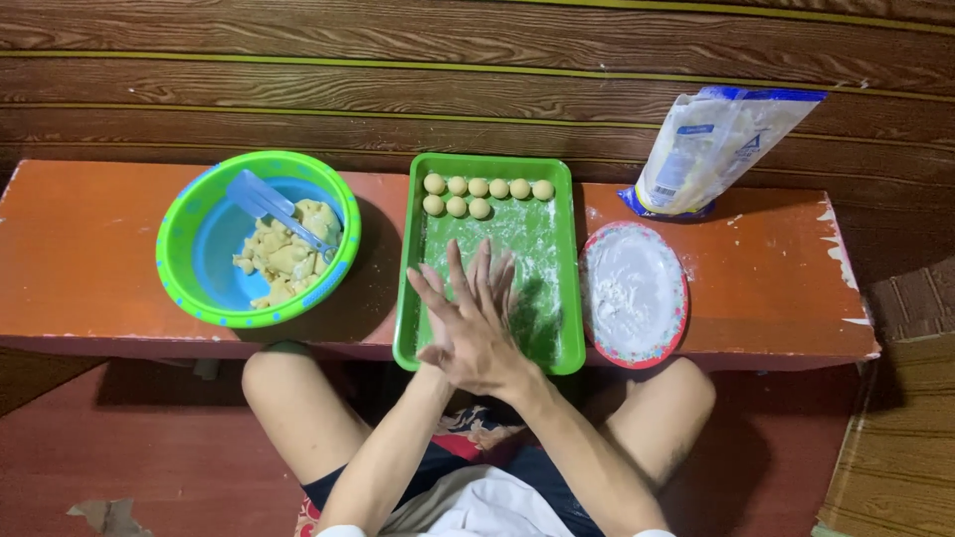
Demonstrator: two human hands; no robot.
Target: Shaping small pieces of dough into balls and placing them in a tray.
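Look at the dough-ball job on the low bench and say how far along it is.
Done: eight dough balls sit in two rows at the far end of the floured green tray. In hand: the right hand lies over the left hand, palms pressed together above the tray; whatever is between them is hidden. Left: dough pieces remain in the green bowl.

A long, low worktop (90,249) painted orange-red runs across the view, its paint chipped white at the right end. Behind it rises a wall of dark brown wooden planks (398,70) with heavy grain. Below lies a reddish floor (149,457), scuffed at the left; lighter wood boards (900,438) show at right.
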